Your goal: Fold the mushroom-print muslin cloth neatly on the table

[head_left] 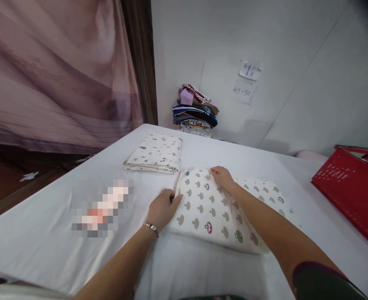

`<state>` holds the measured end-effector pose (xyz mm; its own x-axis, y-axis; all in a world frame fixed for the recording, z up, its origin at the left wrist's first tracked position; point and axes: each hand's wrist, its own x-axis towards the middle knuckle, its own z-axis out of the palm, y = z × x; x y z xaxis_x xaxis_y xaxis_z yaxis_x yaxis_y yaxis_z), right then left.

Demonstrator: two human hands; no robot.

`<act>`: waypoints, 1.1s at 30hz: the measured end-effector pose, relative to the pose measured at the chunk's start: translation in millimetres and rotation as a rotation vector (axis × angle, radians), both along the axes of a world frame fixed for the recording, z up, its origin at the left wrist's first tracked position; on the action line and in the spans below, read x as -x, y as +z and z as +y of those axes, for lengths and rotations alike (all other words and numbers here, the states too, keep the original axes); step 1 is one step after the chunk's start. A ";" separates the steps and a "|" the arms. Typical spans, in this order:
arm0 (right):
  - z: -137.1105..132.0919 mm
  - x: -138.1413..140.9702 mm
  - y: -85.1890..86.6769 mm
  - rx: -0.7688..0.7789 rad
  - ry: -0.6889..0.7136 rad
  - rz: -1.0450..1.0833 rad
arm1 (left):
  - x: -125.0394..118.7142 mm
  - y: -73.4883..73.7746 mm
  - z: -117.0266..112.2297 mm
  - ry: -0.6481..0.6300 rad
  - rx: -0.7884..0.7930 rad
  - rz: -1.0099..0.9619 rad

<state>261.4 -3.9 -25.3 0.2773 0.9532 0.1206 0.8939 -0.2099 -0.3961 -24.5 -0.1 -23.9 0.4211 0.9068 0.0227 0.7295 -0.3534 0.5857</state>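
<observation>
A white cloth printed with mushrooms point(209, 212) lies folded on the white table point(46, 233) in front of me. My left hand point(162, 207) grips its left edge, fingers curled around the fabric. My right hand point(223, 177) rests on its far top edge, fingers bent and pressing the cloth down. Just beyond, a second folded white cloth with small dark prints point(155, 153) lies flat, apart from both hands.
A stack of folded coloured fabrics point(195, 110) sits at the table's far edge against the white wall. A red plastic basket point(353, 187) stands at the right. A pink curtain point(55, 71) hangs at the left. A blurred patch point(101, 208) lies left of my hand.
</observation>
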 end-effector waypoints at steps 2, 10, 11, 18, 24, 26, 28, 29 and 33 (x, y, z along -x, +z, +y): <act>0.2 -0.8 -2.3 -0.008 0.016 -0.015 | 0.0 -1.5 0.7 0.007 0.012 -0.020; 14.5 8.0 -7.5 -0.025 -0.028 -0.030 | -0.7 -6.7 2.1 0.058 0.026 -0.064; 15.9 7.2 -7.7 -0.030 -0.045 -0.024 | -0.8 -6.1 1.9 0.065 0.033 -0.074; 24.5 3.5 -13.2 0.015 -0.102 0.008 | -1.6 -1.0 0.9 0.067 0.053 -0.058; 21.9 9.8 -13.4 -0.020 -0.061 -0.049 | -1.1 -2.7 1.7 0.047 0.045 -0.033; 19.1 11.9 -12.2 -0.032 -0.030 -0.066 | -0.5 -3.1 1.8 0.034 0.035 -0.033; 17.0 12.9 -10.2 -0.026 0.006 -0.070 | 0.0 -3.0 2.0 0.038 0.033 -0.053; 16.5 13.0 -8.9 -0.017 0.023 -0.068 | 0.2 -2.7 2.2 0.042 0.042 -0.083; 17.3 11.2 -3.5 0.037 0.078 -0.032 | 0.6 -1.5 4.0 0.053 0.200 -0.304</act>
